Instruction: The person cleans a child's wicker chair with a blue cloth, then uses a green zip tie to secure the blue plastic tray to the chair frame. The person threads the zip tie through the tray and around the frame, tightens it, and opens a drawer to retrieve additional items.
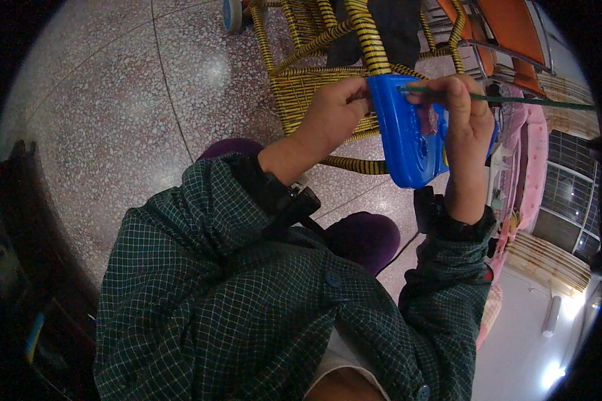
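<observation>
A blue moulded plastic panel (408,154) is set on a seat frame (301,93) wound in yellow and black strips. The fingers of my right hand (467,117) are pinched round a thin green cord (538,102), whose near end lies at a small hole near the panel's upper left corner. From there the cord runs off to the right. My left hand (338,110) is closed at the panel's left edge. Its fingertips go partly behind the panel, so what they hold is hidden.
A wheel (232,15) shows at the top beside the frame. Orange chairs (508,33) stand at the upper right, above pink quilted cloth (532,154). Below the panel are my purple-clad knees (364,240). Speckled stone floor (114,113) spreads to the left.
</observation>
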